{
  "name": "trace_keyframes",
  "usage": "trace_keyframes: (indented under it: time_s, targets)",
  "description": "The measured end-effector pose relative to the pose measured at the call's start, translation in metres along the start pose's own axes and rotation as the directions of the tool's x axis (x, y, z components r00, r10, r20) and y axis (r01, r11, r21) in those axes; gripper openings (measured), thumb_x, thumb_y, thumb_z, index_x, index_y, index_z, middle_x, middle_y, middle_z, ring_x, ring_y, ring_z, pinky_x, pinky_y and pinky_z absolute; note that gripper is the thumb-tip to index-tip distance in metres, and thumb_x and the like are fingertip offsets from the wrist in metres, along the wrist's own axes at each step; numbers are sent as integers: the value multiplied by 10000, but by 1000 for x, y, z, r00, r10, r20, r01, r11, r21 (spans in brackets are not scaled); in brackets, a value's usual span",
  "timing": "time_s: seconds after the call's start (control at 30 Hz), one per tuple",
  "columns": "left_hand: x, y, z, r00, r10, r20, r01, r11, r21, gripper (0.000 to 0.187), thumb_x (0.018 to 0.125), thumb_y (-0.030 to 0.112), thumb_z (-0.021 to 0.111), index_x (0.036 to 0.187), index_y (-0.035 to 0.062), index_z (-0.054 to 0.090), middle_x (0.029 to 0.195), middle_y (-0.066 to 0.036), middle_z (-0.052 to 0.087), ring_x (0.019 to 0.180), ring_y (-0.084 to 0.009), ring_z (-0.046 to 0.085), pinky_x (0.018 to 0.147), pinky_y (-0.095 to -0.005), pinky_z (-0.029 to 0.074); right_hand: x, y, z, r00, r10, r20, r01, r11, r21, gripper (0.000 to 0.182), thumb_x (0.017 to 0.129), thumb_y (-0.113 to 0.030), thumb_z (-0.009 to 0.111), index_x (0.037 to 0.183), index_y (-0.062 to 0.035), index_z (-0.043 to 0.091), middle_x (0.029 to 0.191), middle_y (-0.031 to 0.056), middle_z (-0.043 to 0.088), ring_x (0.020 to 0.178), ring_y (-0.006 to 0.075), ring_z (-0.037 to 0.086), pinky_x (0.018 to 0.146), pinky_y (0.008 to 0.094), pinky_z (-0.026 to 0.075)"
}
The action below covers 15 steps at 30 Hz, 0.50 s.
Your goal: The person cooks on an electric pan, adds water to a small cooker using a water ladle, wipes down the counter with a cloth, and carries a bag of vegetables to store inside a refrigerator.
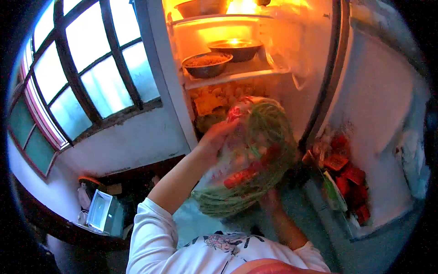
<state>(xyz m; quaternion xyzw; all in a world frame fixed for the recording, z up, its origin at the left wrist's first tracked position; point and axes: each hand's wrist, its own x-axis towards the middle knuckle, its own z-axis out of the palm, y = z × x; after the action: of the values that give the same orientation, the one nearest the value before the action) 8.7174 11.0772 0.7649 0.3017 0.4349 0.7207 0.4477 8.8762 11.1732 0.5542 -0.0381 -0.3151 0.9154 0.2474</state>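
Observation:
A large bundle of long green vegetables (269,132), with clear plastic bearing red print around part of it, is held in front of the open fridge. My left hand (221,137) is closed on the upper left side of the bundle, at the plastic. Below the bundle, my right hand (270,198) supports it from underneath; its fingers are mostly hidden and blurred.
The lit fridge shelf (237,77) bears a bowl of reddish food (207,68) and a dark metal pan (237,52). Red packets (351,180) fill the open door's rack at right. A barred window (91,59) and a light blue container (102,212) are at left.

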Motion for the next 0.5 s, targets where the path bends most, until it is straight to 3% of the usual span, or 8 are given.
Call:
trace_keyframes:
  time_s: [0.07,0.1,0.17,0.27,0.3,0.37,0.43,0.5]
  targets:
    - [7,8,2,990,26,-142,6,975,224,263,810,277,487,962,62,503,856,-26,541,763,-125,519,636,-269,418,3,-22,32,988,-35,-153,39,999,24,409,803,-335,462,1126,-89,407,1083,62,457,1001,202,435,842,363,367]
    - [16,10,1,990,32,-139,1,974,226,263,810,277,487,962,62,503,856,-26,541,763,-125,519,636,-269,418,11,-27,27,985,-43,-166,33,998,-60,396,799,-344,468,1100,-91,424,1039,52,475,956,198,456,804,355,389]
    - [38,11,-6,991,86,-99,-15,824,567,271,809,273,488,962,49,501,847,-40,524,747,-116,490,642,-280,407,20,-45,37,982,-54,-178,28,989,-147,383,794,-353,475,1073,-92,441,996,42,493,911,194,478,766,348,411]
    - [76,1,-16,970,234,62,-207,670,713,265,816,261,469,971,47,490,829,-46,507,709,-114,461,604,-273,398,40,-77,77,953,-25,-301,-49,971,-235,420,787,-372,486,1080,-76,432,999,46,486,891,200,482,742,333,421]
    - [67,6,-1,970,234,63,-208,670,712,265,816,261,469,971,47,490,829,-46,507,709,-114,461,604,-273,398,50,-80,76,966,-77,-246,22,976,-216,418,796,-362,475,1089,-68,427,1010,52,484,900,200,482,747,328,418]
    - [55,13,27,994,96,58,-112,867,485,254,812,257,472,961,52,489,837,-45,505,714,-119,460,582,-269,397,71,-89,74,972,-133,-196,94,976,-195,416,805,-353,465,1098,-60,423,1021,58,481,909,200,481,753,323,416]
    - [61,12,44,999,29,-30,-17,932,363,234,804,242,475,934,49,496,813,-50,508,684,-129,469,538,-269,392,94,-100,71,938,-325,119,343,921,-185,404,835,-330,413,1121,-45,409,1055,75,472,949,203,468,780,337,404]
    - [70,9,43,992,-6,-128,46,950,310,217,798,228,478,911,45,505,786,-57,512,652,-138,477,502,-271,387,109,-110,66,958,-284,36,284,932,-225,405,846,-324,388,1135,-42,400,1075,73,466,965,204,461,800,339,394]
